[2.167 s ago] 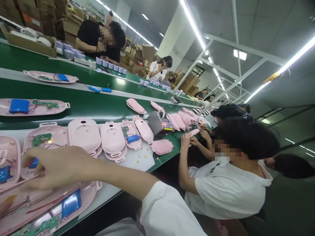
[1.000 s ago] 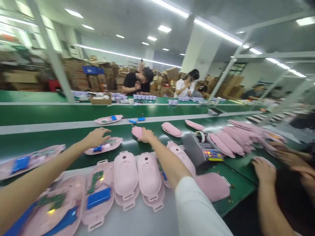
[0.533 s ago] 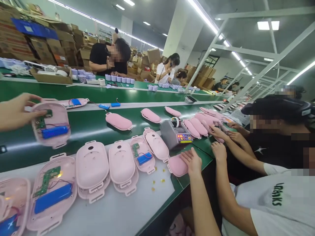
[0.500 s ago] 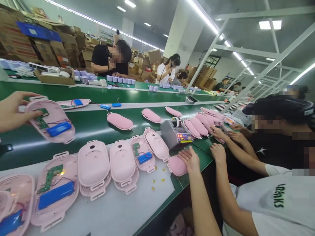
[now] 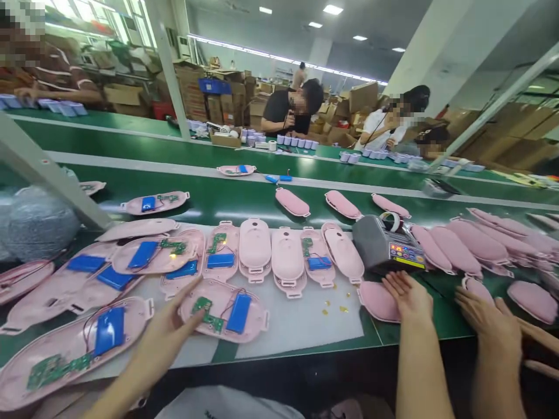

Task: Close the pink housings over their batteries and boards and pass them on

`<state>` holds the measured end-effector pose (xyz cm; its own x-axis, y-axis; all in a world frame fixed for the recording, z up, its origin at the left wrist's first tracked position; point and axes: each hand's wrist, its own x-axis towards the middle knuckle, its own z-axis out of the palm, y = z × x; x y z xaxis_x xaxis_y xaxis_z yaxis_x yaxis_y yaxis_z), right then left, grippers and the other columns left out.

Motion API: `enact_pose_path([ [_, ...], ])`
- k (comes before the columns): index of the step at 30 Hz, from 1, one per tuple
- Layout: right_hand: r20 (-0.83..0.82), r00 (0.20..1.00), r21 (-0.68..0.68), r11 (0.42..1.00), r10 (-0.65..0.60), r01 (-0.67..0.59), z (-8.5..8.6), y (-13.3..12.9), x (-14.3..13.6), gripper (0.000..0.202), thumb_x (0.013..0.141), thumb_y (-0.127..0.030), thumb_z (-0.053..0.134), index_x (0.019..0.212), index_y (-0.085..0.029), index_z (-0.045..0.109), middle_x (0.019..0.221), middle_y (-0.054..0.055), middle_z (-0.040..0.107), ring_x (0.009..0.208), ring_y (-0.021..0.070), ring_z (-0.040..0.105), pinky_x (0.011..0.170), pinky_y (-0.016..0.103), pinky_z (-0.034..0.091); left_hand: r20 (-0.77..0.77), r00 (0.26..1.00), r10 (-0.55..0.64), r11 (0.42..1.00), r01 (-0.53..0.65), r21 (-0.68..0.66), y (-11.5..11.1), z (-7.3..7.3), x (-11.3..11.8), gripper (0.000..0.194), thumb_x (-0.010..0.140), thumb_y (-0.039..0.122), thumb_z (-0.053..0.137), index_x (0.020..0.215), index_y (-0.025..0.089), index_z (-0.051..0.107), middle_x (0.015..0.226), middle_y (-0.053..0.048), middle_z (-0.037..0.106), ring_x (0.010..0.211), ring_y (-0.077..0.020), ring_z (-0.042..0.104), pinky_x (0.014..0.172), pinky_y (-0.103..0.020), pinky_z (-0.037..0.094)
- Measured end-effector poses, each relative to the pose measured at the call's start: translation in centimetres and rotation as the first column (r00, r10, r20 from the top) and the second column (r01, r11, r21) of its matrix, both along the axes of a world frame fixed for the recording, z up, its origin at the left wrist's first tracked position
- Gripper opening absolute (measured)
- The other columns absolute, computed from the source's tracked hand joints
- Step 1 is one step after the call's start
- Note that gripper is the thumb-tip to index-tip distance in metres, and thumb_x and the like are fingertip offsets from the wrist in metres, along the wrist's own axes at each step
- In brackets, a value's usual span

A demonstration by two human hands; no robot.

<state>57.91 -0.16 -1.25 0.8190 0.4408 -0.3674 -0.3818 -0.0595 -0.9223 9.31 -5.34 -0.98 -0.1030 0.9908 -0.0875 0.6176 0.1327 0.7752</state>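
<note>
My left hand (image 5: 172, 326) grips the left end of an open pink shell (image 5: 216, 297), thumb inside over the green circuit board. A blue battery (image 5: 239, 312) with thin wires lies in its right part. The shell is low over the near edge of the white sheet (image 5: 283, 331). My right hand (image 5: 408, 294) has its fingers stretched out, touching the right side of a closed pink case (image 5: 378, 301). The hand hides that end of the case. Beside it stands a grey tape dispenser (image 5: 379, 244) with a lit panel.
Open pink shells with batteries (image 5: 109, 331) crowd the left. Stacked shells (image 5: 287, 256) line the sheet's back, near small yellow pieces (image 5: 343, 309). Closed cases (image 5: 454, 250) lie at right, where another person's hands (image 5: 489, 320) hold one. A metal post (image 5: 48, 163) stands at left.
The view has swung left. My left hand has brought the open shell from over the green belt down to the sheet's near edge. My right hand remains by the closed case.
</note>
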Motion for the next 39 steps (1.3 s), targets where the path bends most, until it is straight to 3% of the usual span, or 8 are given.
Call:
enact_pose_path([
  [6, -0.012, 1.0, 0.031, 0.999, 0.011, -0.011, 0.2, -0.5, -0.2, 0.006, 0.077, -0.007, 0.058, 0.076, -0.012, 0.059, 0.065, 0.003, 0.064, 0.056, 0.0115, 0.064, 0.058, 0.023, 0.06, -0.27, 0.963, -0.012, 0.992, 0.047, 0.121, -3.4, -3.0, -0.9, 0.063, 0.088, 0.064, 0.047, 0.141, 0.03, 0.051, 0.15, -0.007, 0.045, 0.13, -0.0404, 0.05, 0.106, -0.06, 0.046],
  [10, 0.021, 1.0, 0.063, 0.998, 0.014, -0.016, -0.1, -0.9, 0.7, 0.009, 0.073, -0.013, 0.069, 0.078, -0.011, 0.062, 0.063, 0.001, 0.063, 0.054, 0.0102, 0.062, 0.057, 0.021, 0.058, -0.417, 0.909, 0.003, 0.882, 0.195, 0.43, -2.0, -1.4, 0.9, 0.046, 0.094, 0.051, 0.043, 0.133, 0.028, 0.052, 0.157, -0.005, 0.032, 0.14, -0.0409, 0.037, 0.114, -0.064, 0.035],
  [14, 0.094, 0.995, 0.094, 0.996, -0.014, 0.005, 0.0, -3.1, 0.9, 0.018, 0.069, -0.02, 0.075, 0.078, -0.012, 0.062, 0.064, 0.0, 0.062, 0.053, 0.0097, 0.06, 0.053, 0.02, 0.055, -0.459, 0.729, -0.507, 0.606, 0.681, 0.411, 1.6, 2.0, 11.8, 0.031, 0.097, 0.029, 0.042, 0.123, 0.024, 0.059, 0.133, -0.009, 0.058, 0.126, -0.0274, 0.053, 0.106, -0.044, 0.047],
  [17, 0.205, 0.974, 0.136, 0.988, -0.093, 0.066, 0.1, -6.5, -0.9, 0.032, 0.065, -0.031, 0.08, 0.084, -0.013, 0.062, 0.066, -0.002, 0.063, 0.054, 0.0098, 0.059, 0.051, 0.02, 0.054, -0.561, 0.389, -0.731, 0.324, 0.921, 0.216, 5.2, 2.8, 24.2, 0.041, 0.091, 0.036, 0.059, 0.126, 0.015, 0.058, 0.129, -0.015, 0.061, 0.124, -0.0296, 0.054, 0.11, -0.044, 0.041],
  [23, 0.594, 0.804, 0.129, 0.989, -0.023, -0.067, -0.6, -14.3, -5.0, 0.038, 0.076, -0.043, 0.077, 0.096, -0.012, 0.065, 0.077, 0.005, 0.069, 0.062, 0.0159, 0.067, 0.059, 0.026, 0.059, -0.641, 0.133, -0.756, 0.197, 0.98, -0.028, 7.8, 1.8, 39.6, 0.082, 0.068, 0.042, 0.081, 0.137, 0.009, 0.049, 0.123, -0.023, 0.063, 0.111, -0.0351, 0.061, 0.099, -0.043, 0.044],
  [28, 0.927, 0.368, -0.038, 0.995, 0.07, -0.093, 0.1, -16.9, -5.3, 0.024, 0.092, -0.036, 0.061, 0.096, -0.013, 0.068, 0.087, 0.009, 0.071, 0.074, 0.019, 0.07, 0.067, 0.029, 0.06, -0.697, 0.117, -0.708, 0.115, 0.992, 0.049, 6.3, 2.0, 36.2, 0.08, 0.06, 0.038, 0.084, 0.126, 0.003, 0.054, 0.115, -0.025, 0.063, 0.104, -0.0365, 0.06, 0.096, -0.044, 0.044],
  [32, 0.973, -0.033, -0.228, 0.923, 0.229, -0.309, 0.4, -15.2, -7.1, 0.023, 0.094, -0.026, 0.055, 0.114, -0.018, 0.065, 0.11, 0.012, 0.069, 0.103, 0.0248, 0.067, 0.09, 0.042, 0.057, -0.709, 0.247, -0.66, 0.232, 0.965, 0.12, 5.5, 2.6, 27.8, 0.075, 0.075, 0.052, 0.068, 0.128, 0.003, 0.051, 0.107, -0.024, 0.063, 0.098, -0.0381, 0.061, 0.089, -0.047, 0.046],
  [39, 0.702, -0.471, -0.708, 0.455, 0.534, -0.54, -1.8, -8.1, -13.1, 0.124, 0.058, -0.045, 0.09, 0.156, -0.015, 0.02, 0.154, 0.022, 0.036, 0.144, 0.0376, 0.034, 0.118, 0.058, 0.031, -0.557, 0.315, -0.769, 0.312, 0.944, 0.103, 4.8, 1.0, 15.8, 0.069, 0.062, 0.036, 0.073, 0.123, 0.01, 0.053, 0.116, -0.018, 0.064, 0.106, -0.0344, 0.061, 0.097, -0.046, 0.049],
])
